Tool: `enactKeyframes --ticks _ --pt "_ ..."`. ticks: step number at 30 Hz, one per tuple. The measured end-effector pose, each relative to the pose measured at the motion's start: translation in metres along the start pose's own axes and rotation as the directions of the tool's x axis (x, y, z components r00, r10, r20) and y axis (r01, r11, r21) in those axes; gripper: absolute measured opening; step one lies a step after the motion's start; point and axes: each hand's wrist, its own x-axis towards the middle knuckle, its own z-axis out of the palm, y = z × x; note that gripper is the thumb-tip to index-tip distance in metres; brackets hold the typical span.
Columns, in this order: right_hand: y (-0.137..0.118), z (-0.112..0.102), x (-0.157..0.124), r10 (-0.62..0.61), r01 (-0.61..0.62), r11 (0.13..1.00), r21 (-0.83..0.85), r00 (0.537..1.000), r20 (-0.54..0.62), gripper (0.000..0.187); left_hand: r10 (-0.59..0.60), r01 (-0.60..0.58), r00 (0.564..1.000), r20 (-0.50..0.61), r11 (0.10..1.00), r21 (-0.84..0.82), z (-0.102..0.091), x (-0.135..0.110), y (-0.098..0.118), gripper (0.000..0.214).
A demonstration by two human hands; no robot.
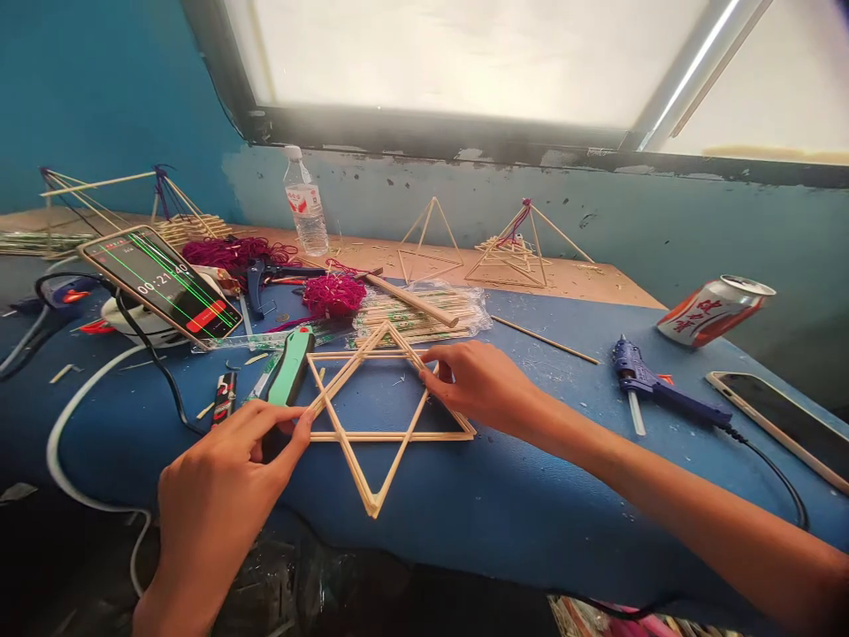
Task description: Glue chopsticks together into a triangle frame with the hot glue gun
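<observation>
At the front of the blue-topped desk (531,495) is a six-pointed star of pale thin wooden sticks (375,436), one tip towards the viewer. The left hand (222,478) pinches its left side between thumb and forefinger; the right hand (478,380) grips the upper right side likewise. Just behind the left hand lies a mint-green plastic-handled cutter (292,367). Farther back are a plastic-wrapped bundle of sticks (398,320) and a magenta yarn ball (333,295), then a clear plastic bottle (307,208) by the wall.

Left hand (222,491) and right hand (481,385), fingers (282,413) pinched against thumbs (290,453), right forearm (637,469) aslant.
</observation>
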Motion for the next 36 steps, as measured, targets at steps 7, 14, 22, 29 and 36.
enactKeyframes --ticks 7,14,22,29,36 --pt "0.0013 0.0014 -0.0003 -0.01 0.01 1.0 -0.008 1.0 0.006 0.027 -0.026 0.026 0.999 0.029 1.0 -0.005 -0.0006 0.0009 -0.0045 0.02" --pt "0.0011 0.0019 -0.0007 -0.003 0.002 1.0 0.009 1.0 0.011 0.031 -0.026 0.027 0.999 0.024 0.999 -0.018 0.0007 0.0033 -0.0049 0.02" --pt "0.0003 0.0004 -0.002 -0.006 0.005 0.999 0.04 1.0 0.017 0.027 -0.016 0.016 1.0 0.017 1.0 -0.015 -0.0008 0.0038 -0.0043 0.02" --pt "0.0022 0.0014 -0.0039 0.0 0.0 1.0 0.02 1.0 -0.029 0.027 -0.007 0.007 1.0 0.03 1.0 0.008 -0.0043 0.0031 -0.0038 0.023" --pt "-0.0018 -0.0019 -0.0064 0.005 -0.003 1.0 0.017 0.988 -0.152 0.023 -0.016 0.01 0.995 -0.097 0.997 -0.071 -0.0022 0.0016 -0.0059 0.024"
